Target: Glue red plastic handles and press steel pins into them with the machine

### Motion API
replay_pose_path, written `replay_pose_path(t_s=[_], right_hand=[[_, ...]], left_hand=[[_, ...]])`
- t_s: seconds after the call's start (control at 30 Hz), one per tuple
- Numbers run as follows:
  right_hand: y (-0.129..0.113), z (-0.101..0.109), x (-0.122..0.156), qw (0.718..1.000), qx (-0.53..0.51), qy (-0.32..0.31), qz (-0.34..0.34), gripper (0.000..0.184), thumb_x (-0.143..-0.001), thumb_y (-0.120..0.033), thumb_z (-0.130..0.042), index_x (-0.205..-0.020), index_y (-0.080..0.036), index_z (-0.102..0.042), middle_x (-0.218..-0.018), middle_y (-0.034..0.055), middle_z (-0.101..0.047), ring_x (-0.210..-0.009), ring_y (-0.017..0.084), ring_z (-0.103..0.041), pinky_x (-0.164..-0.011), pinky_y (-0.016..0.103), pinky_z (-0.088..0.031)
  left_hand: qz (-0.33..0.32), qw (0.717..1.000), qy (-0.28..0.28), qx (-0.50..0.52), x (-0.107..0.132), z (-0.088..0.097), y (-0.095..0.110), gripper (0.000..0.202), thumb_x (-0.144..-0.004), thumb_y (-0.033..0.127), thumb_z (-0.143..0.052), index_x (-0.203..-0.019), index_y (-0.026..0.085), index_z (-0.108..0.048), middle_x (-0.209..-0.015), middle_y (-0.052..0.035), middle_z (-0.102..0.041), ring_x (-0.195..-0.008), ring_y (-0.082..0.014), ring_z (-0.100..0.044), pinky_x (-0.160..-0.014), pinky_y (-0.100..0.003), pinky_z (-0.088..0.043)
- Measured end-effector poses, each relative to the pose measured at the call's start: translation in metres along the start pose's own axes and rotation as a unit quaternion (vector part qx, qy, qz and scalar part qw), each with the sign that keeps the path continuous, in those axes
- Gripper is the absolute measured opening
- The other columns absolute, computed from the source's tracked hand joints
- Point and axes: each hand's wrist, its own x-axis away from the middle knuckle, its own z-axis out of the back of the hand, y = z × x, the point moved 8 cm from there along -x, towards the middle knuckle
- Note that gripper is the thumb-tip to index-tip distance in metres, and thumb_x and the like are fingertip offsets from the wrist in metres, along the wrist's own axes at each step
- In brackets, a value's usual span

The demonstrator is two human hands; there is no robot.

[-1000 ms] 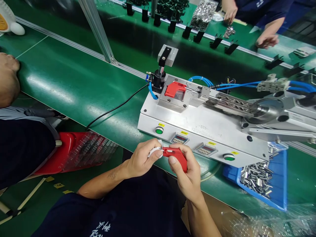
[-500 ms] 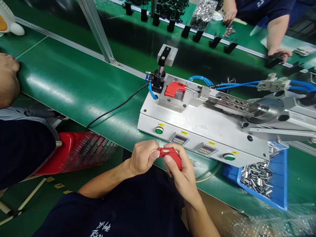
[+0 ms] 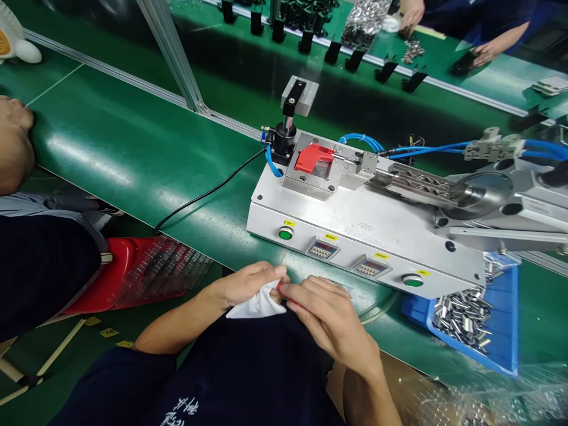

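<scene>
In front of my chest, my left hand (image 3: 248, 285) is closed on a white cloth (image 3: 260, 305) that hangs below the fingers. A small bit of a red plastic part (image 3: 279, 286) shows between the hands. My right hand (image 3: 332, 313) has its fingers curled round that part and hides most of it. Beyond the hands stands a metal bench machine (image 3: 346, 219) with green buttons and small counters. Another red plastic piece (image 3: 310, 158) lies in its fixture, with a thin metal rod meeting its right end.
A blue bin (image 3: 510, 319) of shiny metal pieces stands right of the machine. Clear plastic bags lie at lower right. A co-worker's hand (image 3: 18, 124) rests on the green bench at left. Another person handles small parts across the line. A black cable (image 3: 208, 192) crosses the bench.
The red part has turned and is now mostly covered by my right hand, its fingers folded over. The white cloth has come into view under my left hand. The far person's hand has shifted.
</scene>
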Motion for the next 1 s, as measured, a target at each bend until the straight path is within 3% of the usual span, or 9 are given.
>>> replay_pose_path(t_s=[0.17, 0.3, 0.4, 0.53, 0.6, 0.67, 0.83, 0.9, 1.0], right_hand=[[-0.001, 0.009, 0.003, 0.991, -0.112, -0.069, -0.005, 0.029, -0.111, -0.019, -0.046, -0.129, -0.026, -0.068, -0.083, 0.0018, -0.068, -0.074, 0.016, -0.061, -0.072, 0.029, -0.049], [0.015, 0.001, 0.004, 0.972, -0.204, 0.007, -0.120, 0.020, -0.109, -0.026, -0.053, -0.125, -0.026, -0.065, -0.100, 0.0046, -0.072, -0.086, 0.017, -0.067, -0.078, 0.029, -0.052], [0.027, -0.020, 0.011, 0.894, -0.364, 0.112, -0.236, 0.019, -0.107, -0.037, -0.059, -0.122, -0.028, -0.061, -0.082, -0.0010, -0.061, -0.061, 0.012, -0.052, -0.059, 0.026, -0.045], [0.023, -0.063, 0.017, 0.715, -0.604, 0.155, -0.316, 0.024, -0.106, -0.045, -0.058, -0.121, -0.028, -0.055, -0.063, -0.0108, -0.034, -0.045, 0.006, -0.021, -0.044, 0.020, -0.026], [0.019, -0.074, 0.018, 0.688, -0.629, 0.149, -0.331, 0.024, -0.107, -0.046, -0.054, -0.122, -0.027, -0.055, -0.062, -0.0115, -0.032, -0.043, 0.006, -0.018, -0.043, 0.019, -0.023], [0.022, -0.066, 0.019, 0.744, -0.563, 0.170, -0.318, 0.025, -0.108, -0.046, -0.053, -0.124, -0.028, -0.056, -0.062, -0.0103, -0.036, -0.044, 0.007, -0.024, -0.043, 0.020, -0.027], [0.016, -0.008, 0.010, 0.972, -0.142, 0.108, -0.150, 0.022, -0.108, -0.028, -0.053, -0.129, -0.027, -0.062, -0.090, 0.0032, -0.066, -0.075, 0.017, -0.062, -0.069, 0.030, -0.049], [0.010, 0.001, 0.008, 0.995, -0.052, 0.010, -0.080, 0.025, -0.108, -0.021, -0.051, -0.130, -0.026, -0.063, -0.088, 0.0030, -0.066, -0.076, 0.017, -0.061, -0.071, 0.032, -0.048], [0.005, 0.000, 0.009, 0.996, -0.047, -0.053, -0.052, 0.027, -0.108, -0.018, -0.050, -0.130, -0.026, -0.063, -0.085, 0.0017, -0.066, -0.073, 0.016, -0.059, -0.070, 0.032, -0.047]], left_hand=[[0.047, 0.998, -0.045, -0.017, 0.004, -0.013, -0.018, 0.071, -0.088, 0.085, -0.055, -0.060, 0.019, -0.049, -0.054, 0.0032, -0.040, -0.050, -0.0105, -0.033, -0.050, -0.028, -0.031], [-0.093, 0.972, 0.120, -0.177, 0.006, 0.003, 0.003, 0.066, -0.103, 0.073, -0.038, -0.065, 0.020, -0.047, -0.059, 0.0030, -0.043, -0.054, -0.0119, -0.038, -0.054, -0.028, -0.035], [-0.302, 0.856, 0.237, -0.347, 0.023, 0.002, 0.043, 0.054, -0.113, 0.049, -0.030, -0.067, 0.021, -0.041, -0.057, 0.0043, -0.040, -0.051, -0.0112, -0.037, -0.052, -0.028, -0.031], [-0.512, 0.638, 0.275, -0.505, 0.045, -0.018, 0.073, 0.048, -0.113, 0.038, -0.034, -0.069, 0.023, -0.042, -0.054, 0.0049, -0.042, -0.047, -0.0124, -0.036, -0.050, -0.032, -0.027], [-0.528, 0.609, 0.265, -0.529, 0.044, -0.020, 0.075, 0.048, -0.113, 0.039, -0.034, -0.068, 0.023, -0.042, -0.054, 0.0046, -0.043, -0.046, -0.0128, -0.036, -0.050, -0.033, -0.027], [-0.502, 0.655, 0.260, -0.501, 0.038, -0.013, 0.074, 0.051, -0.113, 0.041, -0.032, -0.067, 0.023, -0.042, -0.054, 0.0043, -0.043, -0.047, -0.0124, -0.037, -0.050, -0.032, -0.029], [-0.214, 0.921, 0.199, -0.256, 0.005, 0.012, 0.031, 0.060, -0.109, 0.061, -0.033, -0.064, 0.022, -0.042, -0.056, 0.0043, -0.039, -0.050, -0.0114, -0.036, -0.050, -0.027, -0.033], [-0.098, 0.974, 0.120, -0.165, -0.002, 0.003, 0.006, 0.066, -0.101, 0.074, -0.039, -0.061, 0.022, -0.042, -0.053, 0.0050, -0.035, -0.049, -0.0110, -0.032, -0.048, -0.027, -0.033], [-0.065, 0.983, 0.094, -0.143, 0.001, -0.005, -0.006, 0.069, -0.097, 0.080, -0.042, -0.061, 0.022, -0.045, -0.053, 0.0045, -0.037, -0.049, -0.0117, -0.034, -0.047, -0.027, -0.034]])
